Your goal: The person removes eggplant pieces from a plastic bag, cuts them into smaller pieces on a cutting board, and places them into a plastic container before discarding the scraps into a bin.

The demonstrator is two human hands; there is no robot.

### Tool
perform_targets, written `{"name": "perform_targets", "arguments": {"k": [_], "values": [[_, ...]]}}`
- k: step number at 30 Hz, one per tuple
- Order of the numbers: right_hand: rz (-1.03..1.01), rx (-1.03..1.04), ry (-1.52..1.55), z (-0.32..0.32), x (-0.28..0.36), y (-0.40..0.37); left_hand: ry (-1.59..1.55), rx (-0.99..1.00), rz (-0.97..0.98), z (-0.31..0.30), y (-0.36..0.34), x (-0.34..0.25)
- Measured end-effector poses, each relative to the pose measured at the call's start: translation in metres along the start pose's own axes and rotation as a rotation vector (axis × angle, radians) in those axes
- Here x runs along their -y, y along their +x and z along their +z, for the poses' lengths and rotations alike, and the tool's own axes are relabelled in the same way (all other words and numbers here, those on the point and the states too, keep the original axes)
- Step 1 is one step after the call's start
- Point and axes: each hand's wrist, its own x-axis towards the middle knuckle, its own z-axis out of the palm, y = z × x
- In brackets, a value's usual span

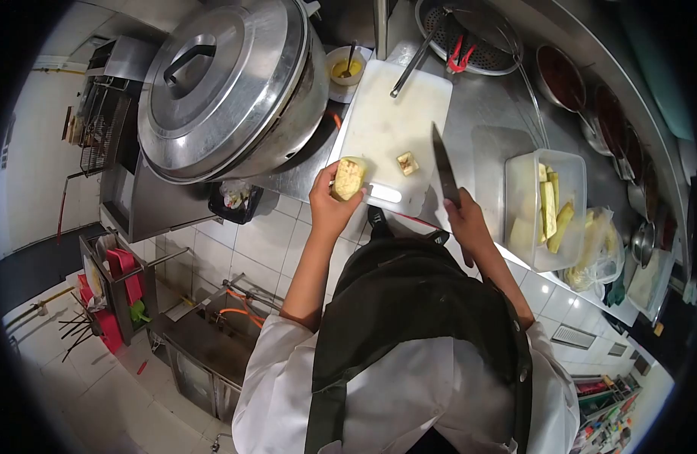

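My left hand [335,198] is closed around a thick piece of peeled eggplant [350,178], its pale, seed-flecked cut face turned up, at the near left edge of the white cutting board [398,98]. In my right hand [469,223] is a kitchen knife [444,165], its blade pointing away from me over the board's right edge. A small squarish eggplant slice [407,163] lies on the board between the two, apart from the blade. To the right, a clear plastic container [519,204] holds several long peeled eggplant pieces [549,208].
A big lidded steel pot [235,91] stands left of the board. Behind are a bowl with yellow contents and a spoon [347,66], and a metal colander [481,53] with red-handled tongs [460,57]. Sauce pans [560,79] line the right; a plastic bag [597,253] sits beside the container.
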Motion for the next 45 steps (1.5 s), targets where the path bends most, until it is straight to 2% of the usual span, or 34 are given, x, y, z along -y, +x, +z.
{"name": "perform_targets", "arguments": {"k": [1,3,4,5,8,11,14,17,21,26,30,33,35,37,40,41,43,45], "values": [[0.038,0.009,0.026,-0.004,-0.012,0.0,0.049,-0.055,-0.022,0.001,0.001,0.001],[0.118,0.024,0.079,-0.008,-0.034,0.003,0.146,-0.075,0.058,0.008,0.01,0.0],[0.286,0.109,0.214,-0.014,-0.032,0.001,0.172,-0.071,0.074,0.015,0.016,0.0],[0.314,0.119,0.221,-0.015,-0.034,0.0,0.198,-0.068,0.089,0.022,0.023,0.0],[0.386,0.139,0.228,-0.002,-0.063,0.005,0.288,0.054,0.081,0.044,0.043,0.004],[0.206,0.091,0.168,0.027,-0.087,0.014,0.342,0.143,0.094,0.061,0.05,0.012],[0.161,0.134,0.238,0.049,-0.068,0.019,0.337,0.207,0.084,0.067,0.044,0.008],[0.278,0.243,0.182,0.05,-0.038,0.028,0.315,0.155,0.029,0.067,0.037,0.0],[0.338,0.324,0.312,0.052,-0.033,0.038,0.267,0.08,0.016,0.053,0.032,0.004],[0.242,0.358,0.24,0.048,-0.008,0.046,0.195,-0.066,-0.003,0.015,0.022,0.008],[0.233,0.475,0.165,0.049,0.024,0.053,0.152,-0.163,-0.056,-0.024,-0.002,0.01],[0.158,0.577,0.038,0.063,0.06,0.052,0.183,-0.331,-0.139,-0.051,-0.037,0.039],[0.146,0.657,0.017,0.081,0.073,0.053,0.23,-0.424,-0.24,-0.069,-0.068,0.058],[0.217,0.765,0.031,0.103,0.083,0.056,0.216,-0.516,-0.305,-0.083,-0.103,0.074],[0.212,0.897,-0.105,0.145,0.11,0.055,0.181,-0.635,-0.419,-0.096,-0.154,0.09],[0.234,0.893,-0.073,0.168,0.113,0.055,0.178,-0.663,-0.462,-0.098,-0.167,0.093],[0.077,0.984,-0.316,0.239,0.099,0.084,0.167,-0.711,-0.547,-0.102,-0.193,0.097],[0.217,1.122,-0.271,0.304,0.145,0.09,0.103,-0.777,-0.589,-0.102,-0.218,0.107]]}}
